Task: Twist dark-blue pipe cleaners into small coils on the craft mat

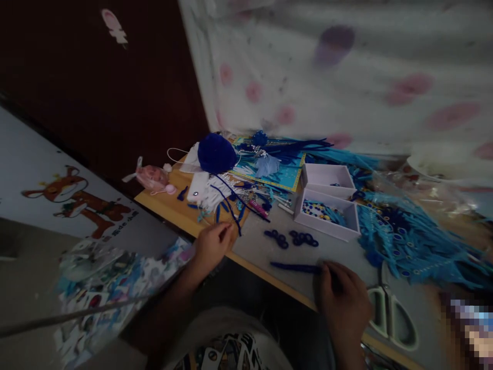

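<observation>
Near the table's front edge my left hand (213,245) is closed in a loose fist; what it holds, if anything, is hidden. Just beyond it lie thin dark blue chenille stems (230,205). My right hand (344,298) is closed at the right end of a short bundle of dark blue chenille stems (295,266), which points left, low over the grey mat (258,246). Behind the bundle are two dark blue looped chenille pieces, the left one (277,239) and the right one (304,238), lying side by side.
White-handled scissors (389,313) lie right of my right hand. Farther back stand a white box of beads (327,218) and another white box (327,177). Light blue stems (416,246) heap at the right. A blue pompom (217,153) sits at the back left, near a curtain (288,67).
</observation>
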Motion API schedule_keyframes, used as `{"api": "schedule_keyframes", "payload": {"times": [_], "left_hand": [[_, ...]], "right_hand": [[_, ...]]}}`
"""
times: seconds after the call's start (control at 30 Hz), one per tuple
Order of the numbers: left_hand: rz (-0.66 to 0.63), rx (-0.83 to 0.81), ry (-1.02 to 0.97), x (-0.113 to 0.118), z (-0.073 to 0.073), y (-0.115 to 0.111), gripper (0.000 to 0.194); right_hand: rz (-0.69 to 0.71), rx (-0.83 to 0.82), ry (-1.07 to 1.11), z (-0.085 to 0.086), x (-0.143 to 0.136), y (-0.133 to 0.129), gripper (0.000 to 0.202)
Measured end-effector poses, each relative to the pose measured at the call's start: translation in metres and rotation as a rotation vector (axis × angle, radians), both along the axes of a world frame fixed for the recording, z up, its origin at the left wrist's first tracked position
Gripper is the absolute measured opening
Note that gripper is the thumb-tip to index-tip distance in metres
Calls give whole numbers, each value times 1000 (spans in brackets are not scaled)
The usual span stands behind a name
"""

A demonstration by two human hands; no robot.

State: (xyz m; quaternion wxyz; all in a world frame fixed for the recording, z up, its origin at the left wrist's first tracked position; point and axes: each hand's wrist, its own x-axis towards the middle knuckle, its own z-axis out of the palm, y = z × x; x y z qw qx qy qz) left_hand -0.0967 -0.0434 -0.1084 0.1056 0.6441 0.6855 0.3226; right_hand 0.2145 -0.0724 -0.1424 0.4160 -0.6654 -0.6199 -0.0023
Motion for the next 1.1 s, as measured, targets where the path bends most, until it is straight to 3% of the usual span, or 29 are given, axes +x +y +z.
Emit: {"api": "schedule_keyframes", "payload": {"times": [0.13,0.33,0.5,0.67,0.8,0.87,0.93,1.0,1.1], "left_hand": [[10,-138,140,26,-8,-8,24],[50,-275,262,29,1,4,14],[94,-105,134,21,6,-8,14],[219,168,-137,10,23,-26,18],[243,249,-289,12,37,-35,22],[170,269,-299,22,43,-40,21],[-5,246,-279,37,48,-46,19],[-252,170,-254,54,50,-52,19],[-598,-10,-225,74,45,-61,20]], "right_hand": [[-8,-9,-45,-1,1,1,47],[17,13,-64,-4,3,1,47],[-1,10,-68,-3,1,1,49],[18,11,-53,-6,3,2,47],[8,86,-37,-1,0,-2,39],[4,154,25,13,-9,-9,32],[64,137,195,35,-23,-18,26],[205,-37,478,61,-36,-22,26],[273,-235,902,90,-44,-15,41]]}}
